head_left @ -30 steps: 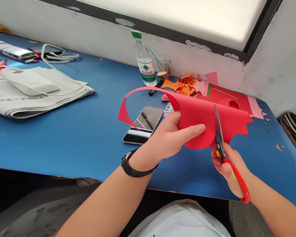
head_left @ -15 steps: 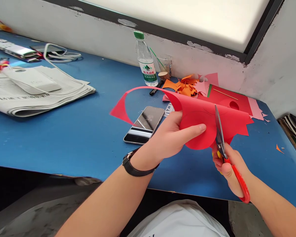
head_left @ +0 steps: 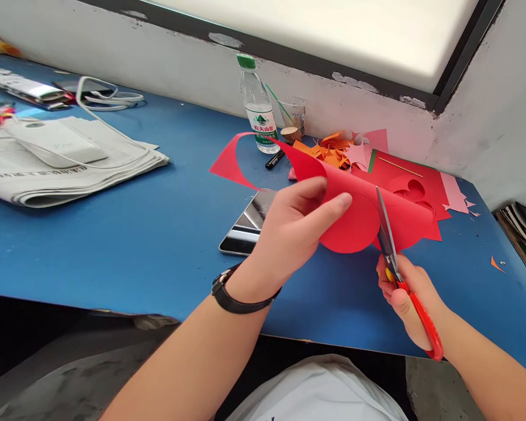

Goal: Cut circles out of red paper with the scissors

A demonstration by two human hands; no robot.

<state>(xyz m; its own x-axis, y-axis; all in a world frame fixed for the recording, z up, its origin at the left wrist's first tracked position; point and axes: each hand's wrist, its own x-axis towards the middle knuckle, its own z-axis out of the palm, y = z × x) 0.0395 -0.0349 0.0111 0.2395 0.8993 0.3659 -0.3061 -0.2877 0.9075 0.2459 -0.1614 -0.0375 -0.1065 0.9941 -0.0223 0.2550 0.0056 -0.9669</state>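
Note:
My left hand (head_left: 296, 225) pinches a sheet of red paper (head_left: 355, 213) above the blue table (head_left: 158, 234), thumb on top, fingers underneath. A long curved strip of that paper (head_left: 234, 161) trails off to the left. My right hand (head_left: 405, 292) grips red-handled scissors (head_left: 397, 272); their blades point up and away and sit in the paper's right part, along a rounded cut edge. A black watch (head_left: 234, 295) is on my left wrist.
A phone (head_left: 245, 231) lies face up just under my left hand. A water bottle (head_left: 256, 108), a black marker (head_left: 274, 159), orange and pink paper scraps (head_left: 337, 152) and more red sheets (head_left: 414, 184) sit by the wall. Newspapers with a white device (head_left: 56, 152) lie at left.
My left hand has turned the red paper and lifted it a little, so the trailing strip swung up and to the right. The scissors have shifted slightly left along the cut.

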